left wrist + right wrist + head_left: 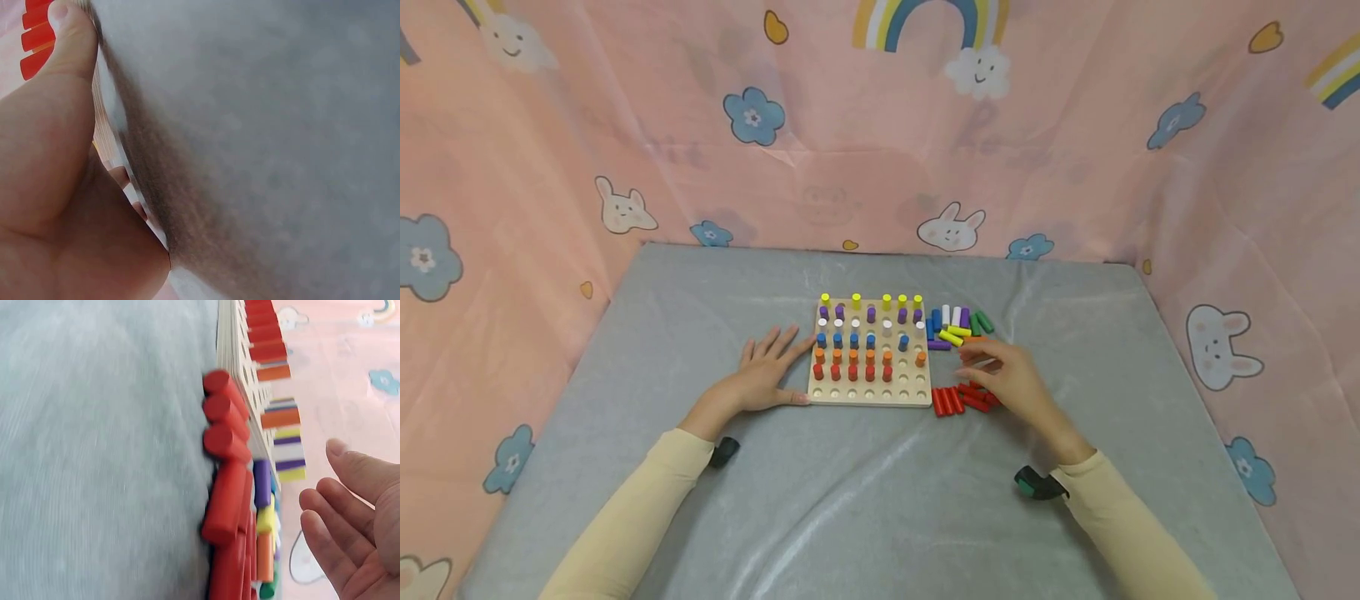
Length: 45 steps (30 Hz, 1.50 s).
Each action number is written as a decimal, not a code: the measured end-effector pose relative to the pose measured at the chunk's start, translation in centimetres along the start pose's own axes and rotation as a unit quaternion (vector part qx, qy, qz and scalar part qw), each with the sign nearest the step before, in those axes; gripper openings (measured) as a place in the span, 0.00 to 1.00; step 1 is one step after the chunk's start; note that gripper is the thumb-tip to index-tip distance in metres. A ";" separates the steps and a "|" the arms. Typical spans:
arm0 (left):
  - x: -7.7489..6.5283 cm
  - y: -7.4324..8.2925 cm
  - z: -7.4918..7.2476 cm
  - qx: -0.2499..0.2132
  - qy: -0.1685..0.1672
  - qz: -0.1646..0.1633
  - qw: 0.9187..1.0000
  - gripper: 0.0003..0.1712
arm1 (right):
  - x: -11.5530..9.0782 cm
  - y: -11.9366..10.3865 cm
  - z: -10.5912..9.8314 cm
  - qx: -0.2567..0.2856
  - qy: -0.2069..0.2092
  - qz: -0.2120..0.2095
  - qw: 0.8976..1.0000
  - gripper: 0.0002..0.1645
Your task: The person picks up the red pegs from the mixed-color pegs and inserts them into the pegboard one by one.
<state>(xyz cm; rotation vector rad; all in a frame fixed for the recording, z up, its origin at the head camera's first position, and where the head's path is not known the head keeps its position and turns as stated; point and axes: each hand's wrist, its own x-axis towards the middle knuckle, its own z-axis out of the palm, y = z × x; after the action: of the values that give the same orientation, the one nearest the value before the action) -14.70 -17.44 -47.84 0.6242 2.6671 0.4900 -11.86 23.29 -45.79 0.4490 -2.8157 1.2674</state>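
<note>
Spread wide, my left hand (767, 372) lies against the left edge of the pegboard (880, 401), just below the centre of the head view, with the thumb at the board's lower left corner and the index finger higher along the same side. I judge that it braces the board so it won't slide on the grey cloth (850, 508).

My right hand (1011, 377) hovers right of centre, above the loose pegs. Its fingers are softly bent, the thumb stands apart from them, and in the right wrist view nothing shows between them. An orange peg (265, 556) lies in the pile, not in my grasp.

Standing pegs run in rows by colour: yellow at the top, then purple, white, blue, orange and red (852, 373). Colour seems to decide where each one stands. Every row has a bare hole or more, and the lowest line of holes has no pegs.

Loose red pegs (948, 401) lie just beside the board's lower right corner, three side by side, others jumbled and partly hidden by my hand. Above them sits a mixed pile (936, 320), probably put on that side for my right hand's easy reach.
</note>
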 end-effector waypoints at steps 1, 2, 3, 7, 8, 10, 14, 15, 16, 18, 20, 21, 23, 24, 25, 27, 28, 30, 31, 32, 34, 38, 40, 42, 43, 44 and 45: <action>0.0 0.0 0.0 0.002 0.000 -0.001 1.000 0.59 | -0.1 0.2 -0.2 -0.006 -0.001 0.003 1.000 0.23; 0.0 0.0 0.0 0.003 -0.001 -0.001 1.000 0.59 | -0.1 0.3 -0.5 -0.010 -0.002 0.006 1.000 0.23; 0.0 0.0 0.1 0.003 -0.001 -0.002 1.000 0.59 | -0.2 0.4 -0.7 -0.016 -0.002 0.008 1.000 0.23; 0.0 0.0 0.1 0.000 -0.002 -0.003 1.000 0.59 | -0.5 1.0 -1.1 -0.039 0.000 0.002 0.999 0.21; 0.0 0.0 0.1 0.000 -0.002 -0.003 1.000 0.59 | -0.6 1.1 -1.2 -0.045 0.000 0.001 0.999 0.21; 0.0 0.0 0.1 -0.001 -0.001 -0.003 1.000 0.59 | -0.8 1.4 -1.2 -0.053 -0.002 0.000 0.999 0.20; 0.0 0.0 0.0 0.001 -0.002 -0.006 1.000 0.59 | -1.1 2.0 -1.2 -0.071 -0.012 0.003 0.997 0.19; 0.0 0.0 0.0 0.001 -0.002 -0.006 1.000 0.59 | -1.2 2.2 -1.1 -0.076 -0.013 0.001 0.997 0.19; 0.0 0.0 0.0 0.001 -0.001 -0.006 1.000 0.59 | -1.2 2.4 -1.1 -0.083 -0.014 -0.001 0.996 0.19; 0.0 0.0 0.0 0.000 -0.001 -0.006 1.000 0.59 | -1.3 2.7 -1.0 -0.090 -0.016 -0.007 0.996 0.19; -0.1 0.0 0.0 0.000 -0.002 -0.006 1.000 0.59 | -1.4 2.9 -1.0 -0.101 -0.018 -0.010 0.995 0.19; 0.0 0.0 0.0 0.000 -0.002 -0.006 1.000 0.59 | -1.4 3.0 -0.9 -0.105 -0.018 -0.009 0.994 0.18; 0.0 0.0 0.0 0.000 -0.003 -0.006 1.000 0.59 | -1.5 3.1 -0.9 -0.111 -0.019 -0.007 0.994 0.18; 0.1 0.1 0.0 0.001 -0.003 -0.005 1.000 0.59 | -1.5 3.2 -0.8 -0.114 -0.019 -0.006 0.993 0.17; 0.1 0.1 0.0 0.002 -0.004 -0.005 1.000 0.59 | -1.5 3.2 -0.8 -0.117 -0.018 -0.006 0.993 0.17; 0.1 0.1 0.0 0.005 -0.005 -0.006 1.000 0.59 | -1.5 3.3 -0.6 -0.119 -0.019 -0.005 0.993 0.16; 0.1 0.1 0.0 0.005 -0.007 -0.007 1.000 0.59 | -1.5 3.3 -0.6 -0.118 -0.019 -0.005 0.993 0.16; 0.1 0.2 0.0 0.006 -0.005 -0.005 1.000 0.58 | -1.5 3.4 -0.5 -0.117 -0.017 -0.004 0.993 0.16; 0.1 0.2 0.0 0.005 -0.006 -0.006 1.000 0.59 | -1.5 3.4 -0.5 -0.116 -0.018 -0.004 0.993 0.15; 0.1 0.1 0.0 0.006 -0.005 -0.005 1.000 0.59 | -1.4 3.4 -0.4 -0.120 -0.019 -0.004 0.993 0.15; 0.1 0.1 0.1 0.005 -0.003 -0.004 1.000 0.59 | -1.4 3.5 -0.4 -0.125 -0.022 -0.002 0.992 0.15; 0.1 -0.2 0.2 0.008 0.001 -0.002 1.000 0.59 | -1.2 3.6 -0.3 -0.141 -0.036 0.005 0.989 0.14; 0.1 -0.2 0.2 0.007 0.002 -0.003 1.000 0.59 | -1.1 3.7 -0.3 -0.143 -0.045 0.010 0.989 0.13; 0.1 -0.2 0.2 0.007 0.001 -0.003 1.000 0.59 | -1.0 3.8 -0.2 -0.145 -0.050 0.013 0.988 0.12; 0.1 -0.3 0.2 0.007 0.002 -0.003 1.000 0.59 | -0.9 3.9 -0.2 -0.146 -0.052 0.015 0.988 0.11; 0.0 -0.3 0.2 0.007 0.002 -0.003 1.000 0.59 | -0.9 3.9 -0.2 -0.146 -0.053 0.016 0.988 0.11; 0.0 -0.2 0.1 0.007 0.001 -0.003 1.000 0.59 | -0.9 3.9 -0.2 -0.146 -0.054 0.017 0.988 0.10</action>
<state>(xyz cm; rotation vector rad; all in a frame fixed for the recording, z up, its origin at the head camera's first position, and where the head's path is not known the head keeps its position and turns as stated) -14.77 -17.59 -48.06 0.6190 2.6765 0.4696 -12.08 26.12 -48.64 0.4692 -3.0424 0.8355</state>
